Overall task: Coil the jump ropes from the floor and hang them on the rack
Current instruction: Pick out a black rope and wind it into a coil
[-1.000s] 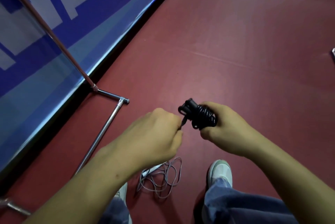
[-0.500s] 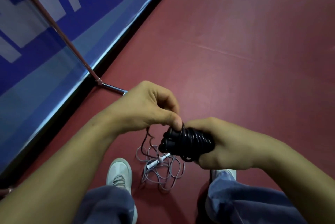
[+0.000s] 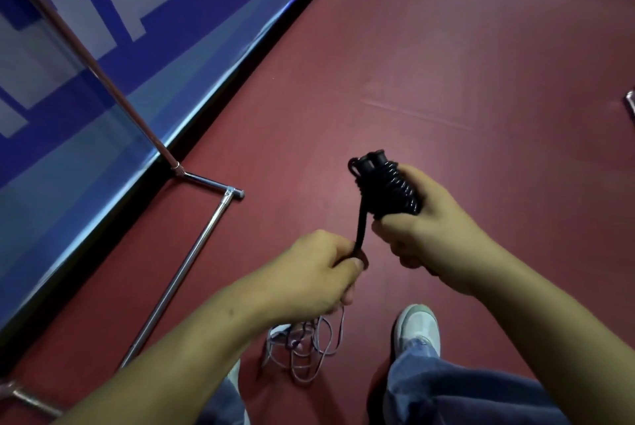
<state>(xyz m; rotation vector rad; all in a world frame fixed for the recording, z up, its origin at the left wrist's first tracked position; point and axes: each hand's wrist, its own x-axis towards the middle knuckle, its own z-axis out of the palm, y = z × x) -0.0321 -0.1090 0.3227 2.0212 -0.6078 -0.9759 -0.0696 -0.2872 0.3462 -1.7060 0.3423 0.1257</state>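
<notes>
— Black jump rope (image 3: 391,189) now?
— Gripped as a wound bundle in right hand (image 3: 433,235); tail (image 3: 360,228) pinched by left hand (image 3: 309,277), just drawn down, away from the bundle
— Meaning?
— Likely cinching the last wrap; then onto the rack (image 3: 192,263). Leaves pale rope (image 3: 309,349) loose on floor (image 3: 446,46)

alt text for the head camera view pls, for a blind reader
A person's right hand grips a black jump rope wound into a tight bundle, while the left hand pinches its loose end, stretched taut. A pale jump rope lies tangled on the red floor near a white shoe, with a metal rack to the left.
</notes>
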